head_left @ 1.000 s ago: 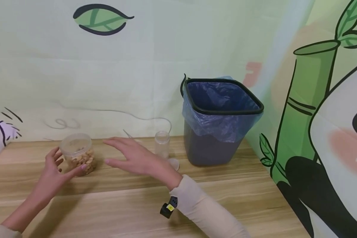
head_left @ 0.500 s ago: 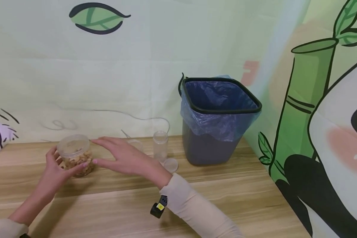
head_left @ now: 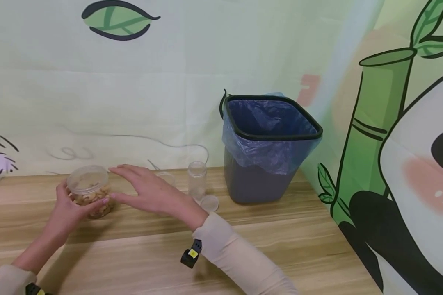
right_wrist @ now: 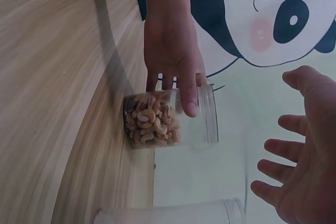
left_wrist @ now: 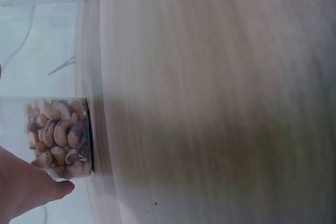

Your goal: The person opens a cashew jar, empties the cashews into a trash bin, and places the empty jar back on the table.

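A clear round jar of cashews [head_left: 94, 196] stands upright on the wooden tabletop at the left of the head view. My left hand [head_left: 70, 205] grips it from the near left, thumb across its front and fingers around its left side. In the right wrist view the cashews fill only the lower part of the jar. Whether a lid covers its top I cannot tell. My right hand [head_left: 151, 190] is just right of the jar, thumb and fingers spread, holding nothing. In the right wrist view a gap separates this hand from the jar's rim.
A slim clear jar [head_left: 197, 180] stands upright at the back, a small round lid [head_left: 209, 203] lying in front of it. Partly behind my right hand is a clear round item [head_left: 167, 178]. A dark bin [head_left: 256, 184] with a blue bag stands against the printed backdrop.
My right hand has moved left, closer to the cashew jar. The left hand stays at the jar. The whole head view has shifted slightly.
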### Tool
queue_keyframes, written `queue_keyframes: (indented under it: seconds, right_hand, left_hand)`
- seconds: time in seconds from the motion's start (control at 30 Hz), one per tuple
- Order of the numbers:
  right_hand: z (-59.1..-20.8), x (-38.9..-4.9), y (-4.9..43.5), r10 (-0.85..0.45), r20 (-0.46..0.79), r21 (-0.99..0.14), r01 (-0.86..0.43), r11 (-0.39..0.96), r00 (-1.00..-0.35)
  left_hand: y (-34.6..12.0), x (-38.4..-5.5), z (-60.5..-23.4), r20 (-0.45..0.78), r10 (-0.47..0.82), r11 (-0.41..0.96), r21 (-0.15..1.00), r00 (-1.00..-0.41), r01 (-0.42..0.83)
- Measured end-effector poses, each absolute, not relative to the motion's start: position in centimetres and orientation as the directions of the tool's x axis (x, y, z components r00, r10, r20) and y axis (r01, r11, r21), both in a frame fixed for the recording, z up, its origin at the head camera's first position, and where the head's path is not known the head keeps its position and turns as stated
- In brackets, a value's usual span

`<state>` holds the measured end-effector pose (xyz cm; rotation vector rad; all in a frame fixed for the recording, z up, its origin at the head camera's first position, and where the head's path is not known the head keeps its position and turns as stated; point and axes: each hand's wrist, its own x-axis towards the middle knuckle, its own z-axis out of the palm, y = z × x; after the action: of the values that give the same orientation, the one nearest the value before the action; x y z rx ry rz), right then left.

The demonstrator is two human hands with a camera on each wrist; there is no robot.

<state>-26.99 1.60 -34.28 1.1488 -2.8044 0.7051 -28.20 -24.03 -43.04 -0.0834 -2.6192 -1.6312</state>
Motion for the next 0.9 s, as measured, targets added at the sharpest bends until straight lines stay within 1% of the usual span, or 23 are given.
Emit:
queue_keyframes:
  seconds: [0.13,0.37,0.6,0.77,0.9]
  right_hand:
    - [-34.2,-27.0,1.1,-0.652,0.181,-0.398,-0.661,0.636,-0.736]
    - [-34.5,-27.3,0.6,-0.654,0.186,-0.4,-0.664,0.631,-0.733]
    - [-34.5,-27.6,-0.1,-0.634,0.17,-0.412,-0.639,0.65,-0.754]
    - [-34.5,-28.4,-0.8,-0.618,0.185,-0.361,-0.637,0.681,-0.765]
    - [-34.7,-29.0,-1.2,-0.611,0.18,-0.324,-0.633,0.703,-0.771]
  left_hand:
    - [-24.0,-28.4,-43.1,0.076,0.004,0.437,0.897,-0.997,0.071]
    - [-24.0,-28.5,-43.3,0.056,0.005,0.433,0.9,-0.998,0.053]
    - [-24.2,-29.1,-43.6,0.066,-0.001,0.433,0.9,-0.998,0.059]
    - [-24.3,-29.7,-43.8,0.099,-0.01,0.431,0.898,-0.995,0.085]
    - [-24.3,-30.0,-43.9,0.121,-0.004,0.456,0.884,-0.993,0.106]
